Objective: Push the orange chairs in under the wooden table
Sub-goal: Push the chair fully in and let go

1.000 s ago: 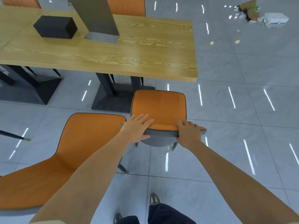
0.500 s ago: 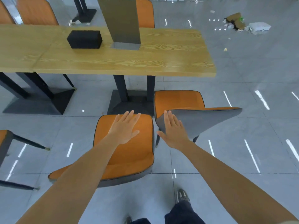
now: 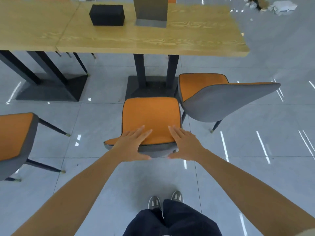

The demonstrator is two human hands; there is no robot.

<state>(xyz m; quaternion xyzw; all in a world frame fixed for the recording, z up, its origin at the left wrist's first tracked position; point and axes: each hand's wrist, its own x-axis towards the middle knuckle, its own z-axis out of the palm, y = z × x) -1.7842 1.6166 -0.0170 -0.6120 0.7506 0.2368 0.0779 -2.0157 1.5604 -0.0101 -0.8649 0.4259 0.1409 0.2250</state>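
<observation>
An orange chair (image 3: 150, 116) with a grey back stands in front of me, its seat facing the wooden table (image 3: 153, 40) and its front edge near the table's black pedestal (image 3: 151, 82). My left hand (image 3: 133, 144) and my right hand (image 3: 185, 143) lie across the top of its backrest, fingers straight on the orange side and thumbs on the grey back. A second orange chair (image 3: 221, 103) stands to the right, turned sideways, its seat partly under the table edge. A third orange chair (image 3: 15, 133) is at the far left, away from the table.
A black box (image 3: 107, 14) and a grey metal stand (image 3: 150, 12) sit on the table. Another table's dark base (image 3: 51, 87) is to the left. Debris (image 3: 272, 5) lies on the grey tiled floor at the far right. My shoes (image 3: 163, 200) are behind the chair.
My hands let go of the right chair's backrest, crossed to the middle chair and now rest on the top of its backrest. The view has shifted left.
</observation>
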